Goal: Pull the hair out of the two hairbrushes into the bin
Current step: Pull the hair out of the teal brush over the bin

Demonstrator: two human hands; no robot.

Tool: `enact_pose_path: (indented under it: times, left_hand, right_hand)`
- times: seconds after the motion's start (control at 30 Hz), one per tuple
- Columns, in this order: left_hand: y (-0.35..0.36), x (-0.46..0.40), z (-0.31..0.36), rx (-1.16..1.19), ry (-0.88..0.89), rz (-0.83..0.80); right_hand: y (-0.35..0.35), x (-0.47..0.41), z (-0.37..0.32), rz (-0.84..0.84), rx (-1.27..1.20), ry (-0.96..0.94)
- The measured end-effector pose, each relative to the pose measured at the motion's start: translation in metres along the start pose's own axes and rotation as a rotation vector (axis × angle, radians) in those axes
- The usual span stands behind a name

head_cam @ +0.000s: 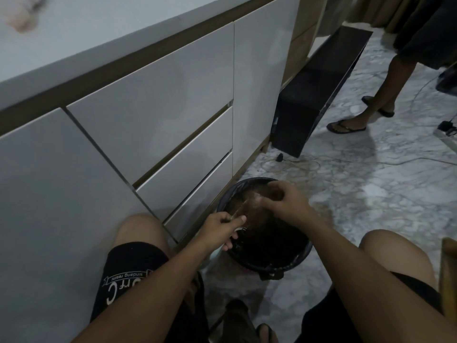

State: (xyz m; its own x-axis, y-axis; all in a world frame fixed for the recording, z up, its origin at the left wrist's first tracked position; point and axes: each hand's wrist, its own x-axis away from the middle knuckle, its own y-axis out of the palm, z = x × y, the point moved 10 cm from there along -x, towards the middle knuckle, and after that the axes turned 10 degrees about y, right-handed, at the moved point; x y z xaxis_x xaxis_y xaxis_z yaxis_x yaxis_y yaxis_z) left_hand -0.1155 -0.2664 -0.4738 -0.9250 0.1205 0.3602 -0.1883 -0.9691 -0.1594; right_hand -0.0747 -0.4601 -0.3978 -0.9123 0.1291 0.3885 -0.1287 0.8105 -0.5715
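Note:
A round bin (pixel 291 264) lined with a black bag stands on the floor between my knees. My left hand (pixel 223 227) grips the handle of a hairbrush (pixel 243 210) and holds it over the bin's left side. The brush head is blurred and brownish. My right hand (pixel 284 203) hovers over the far part of the bin, fingers pinched at the brush head on what looks like hair. Only one hairbrush shows; a second one is not visible.
White cabinet drawers (pixel 158 134) rise on my left. A black box (pixel 309 100) lies against the cabinet further on. Cables (pixel 291 164) trail across the marble floor. Another person's legs in sandals (pixel 356 120) stand at the upper right. A wooden piece (pixel 448 273) stands at the right edge.

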Motion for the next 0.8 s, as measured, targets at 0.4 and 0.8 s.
enact_pose_path:
  times: [0.4,0.8]
  left_hand:
    - [-0.005,-0.003,-0.002,-0.045,0.012,0.001]
    - [0.004,0.001,0.002,-0.124,0.026,-0.073]
  right_hand:
    - [-0.06,0.003,0.008,0.459,-0.06,0.127]
    - [0.021,0.006,-0.014,-0.019,0.319,-0.194]
